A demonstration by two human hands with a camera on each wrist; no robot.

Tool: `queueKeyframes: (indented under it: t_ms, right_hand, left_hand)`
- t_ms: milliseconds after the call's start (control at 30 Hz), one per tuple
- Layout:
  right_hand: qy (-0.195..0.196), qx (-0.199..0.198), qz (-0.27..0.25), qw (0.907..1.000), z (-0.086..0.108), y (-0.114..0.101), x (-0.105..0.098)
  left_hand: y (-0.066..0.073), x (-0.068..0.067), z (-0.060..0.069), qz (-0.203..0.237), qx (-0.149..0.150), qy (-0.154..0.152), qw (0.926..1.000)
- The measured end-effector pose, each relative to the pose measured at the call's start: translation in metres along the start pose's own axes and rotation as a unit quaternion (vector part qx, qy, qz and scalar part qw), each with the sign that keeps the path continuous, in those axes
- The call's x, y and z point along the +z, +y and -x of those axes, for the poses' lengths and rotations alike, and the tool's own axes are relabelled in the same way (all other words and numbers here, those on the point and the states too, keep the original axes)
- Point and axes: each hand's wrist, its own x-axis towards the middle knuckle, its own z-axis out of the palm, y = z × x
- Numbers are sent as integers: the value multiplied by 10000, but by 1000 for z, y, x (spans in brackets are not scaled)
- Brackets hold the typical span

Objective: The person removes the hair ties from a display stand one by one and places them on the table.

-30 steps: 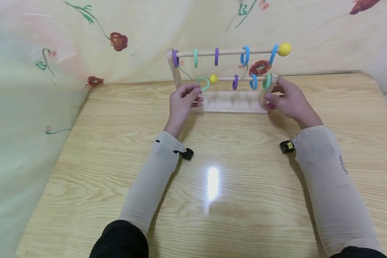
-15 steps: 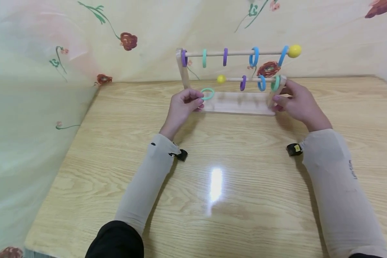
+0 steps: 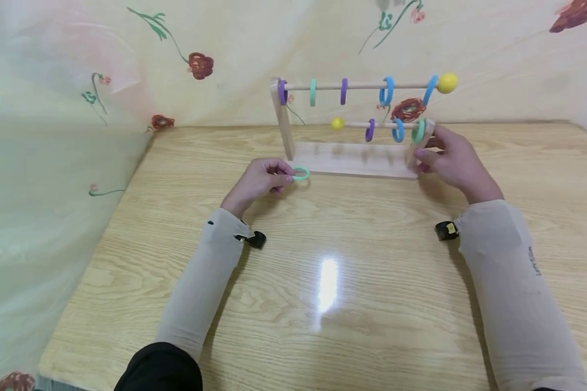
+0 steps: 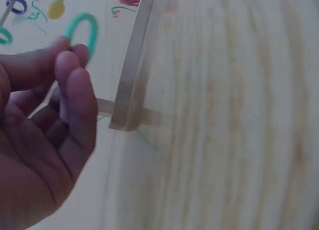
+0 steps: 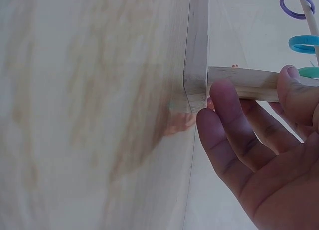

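Observation:
In the head view my left hand [image 3: 263, 178] pinches a mint-green ring [image 3: 307, 174] between thumb and fingers, just in front of the left end of a wooden rack's base [image 3: 352, 160]. The left wrist view shows this ring [image 4: 93, 32] standing out past the fingertips. My right hand [image 3: 452, 160] holds the rack's short right post [image 3: 415, 147], thumb on the near side; the right wrist view shows the post [image 5: 249, 80] between thumb and fingers. On the lower rod hang a purple ring [image 3: 369, 131], a blue ring [image 3: 398, 132] and a green ring [image 3: 418, 132].
The upper rod [image 3: 362, 86] carries several purple, green and blue rings, ending in a yellow ball [image 3: 447, 83]. Another yellow ball [image 3: 338, 124] caps the lower rod's left end. A tall left post [image 3: 283, 127] supports the upper rod. Flowered cloth [image 3: 235, 65] hangs behind the wooden table [image 3: 372, 260].
My left hand has carried the green ring from beside the lower rod's yellow ball, down and towards me, to the base's front edge. My right hand stays on the post.

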Motion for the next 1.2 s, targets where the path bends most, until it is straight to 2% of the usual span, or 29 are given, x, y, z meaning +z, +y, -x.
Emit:
queueKeyframes:
  t_ms: [133,300,567,700,1033,1200]
  right_hand:
    - [-1,-75,77,9999,1,1,0]
    - [11,-145,67,9999,2,2,0]
    - [-17,-92,70,9999,2,1,0]
    - [-24,-41,66,10000,1,1,0]
    - [-73,-65,94,9999,-1,2,-2]
    - [-48,-97,67,9999,-1,2,-3]
  left_hand:
    - [-5,-2,-5,54,-407,-90,9991]
    - [-10,-1,-13,-55,-746,-120,9971]
    - [-5,6,-17,-742,-887,-214,9931]
    - [-2,8,-16,-897,-917,-173,9916]
    - [1,8,-16,-626,-1135,-164,9914]
    - [2,9,-17,-635,-1258,-63,9900]
